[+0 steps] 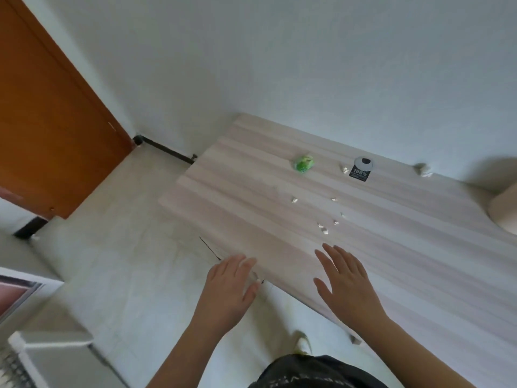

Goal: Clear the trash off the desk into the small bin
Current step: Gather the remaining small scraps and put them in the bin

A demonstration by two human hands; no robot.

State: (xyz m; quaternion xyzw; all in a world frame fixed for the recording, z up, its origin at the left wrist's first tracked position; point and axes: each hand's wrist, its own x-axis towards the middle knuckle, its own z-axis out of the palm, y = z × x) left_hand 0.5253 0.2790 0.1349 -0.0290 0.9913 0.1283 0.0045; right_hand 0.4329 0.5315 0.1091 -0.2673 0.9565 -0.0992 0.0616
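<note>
A pale wooden desk carries scattered trash: a crumpled green wrapper, a black-and-white tag reading "100%", a crumpled paper ball by the wall, and several small white paper scraps near the middle. My left hand hovers open at the desk's near-left edge, fingers spread, holding nothing. My right hand is open and flat over the desk, just short of the scraps. No small bin is visible.
A cardboard-coloured roll or box sits at the desk's right edge. An orange-brown door stands at the left. A white and grey cabinet is at the lower left. Light tiled floor lies left of the desk.
</note>
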